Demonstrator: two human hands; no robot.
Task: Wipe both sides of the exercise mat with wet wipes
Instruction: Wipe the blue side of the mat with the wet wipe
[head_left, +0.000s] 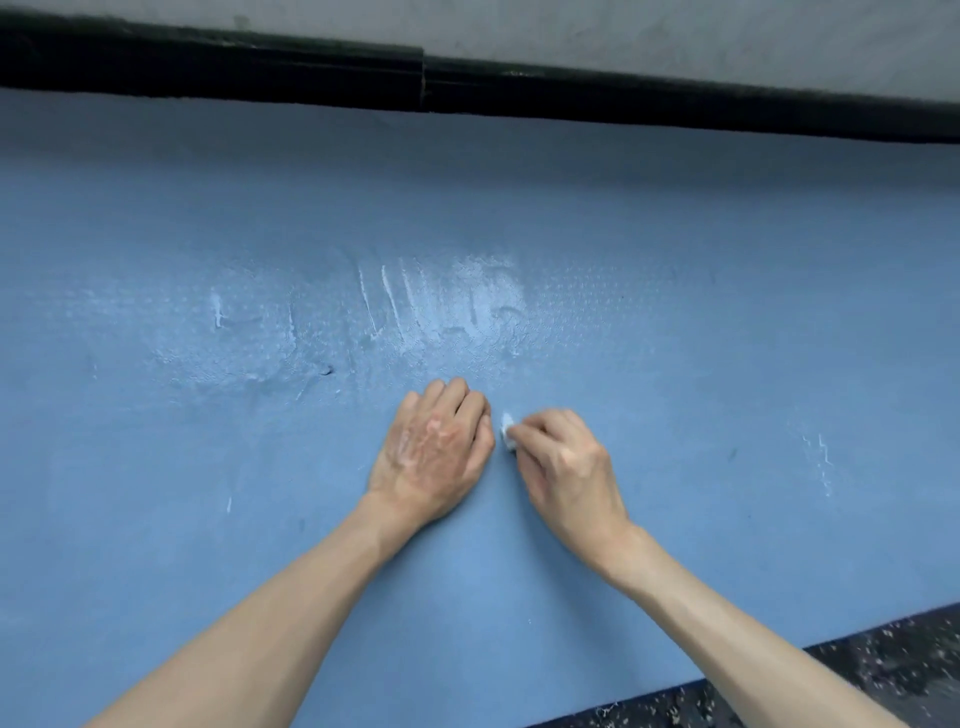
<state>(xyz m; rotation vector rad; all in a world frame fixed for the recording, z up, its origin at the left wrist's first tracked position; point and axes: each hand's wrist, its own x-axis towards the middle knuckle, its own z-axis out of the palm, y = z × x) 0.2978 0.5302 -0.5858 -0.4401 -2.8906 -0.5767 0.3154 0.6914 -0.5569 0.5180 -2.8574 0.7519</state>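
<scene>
- Blue exercise mat (208, 208) lies flat and unrolled across nearly the whole view; its far edge meets a black skirting board (260, 73) under a grey wall (675, 36).
- Dark speckled floor (883, 670) shows past the mat's near edge, lower right.
- Our left hand (434, 449) rests on the mat near its middle, back up, fingers curled under at the knuckles. We see nothing held in it; the fingertips are hidden.
- Our right hand (563, 462) sits just beside the left, apart from it, and pinches a small bunched white wet wipe (508, 430) between thumb and fingertips.
- The wipe is down on the mat surface, in the gap between the two hands.
- A pale, shiny wet patch (415, 306) with white streaks spreads over the mat just beyond the hands.
- A few thin white marks (823, 457) lie farther right on the mat.
</scene>
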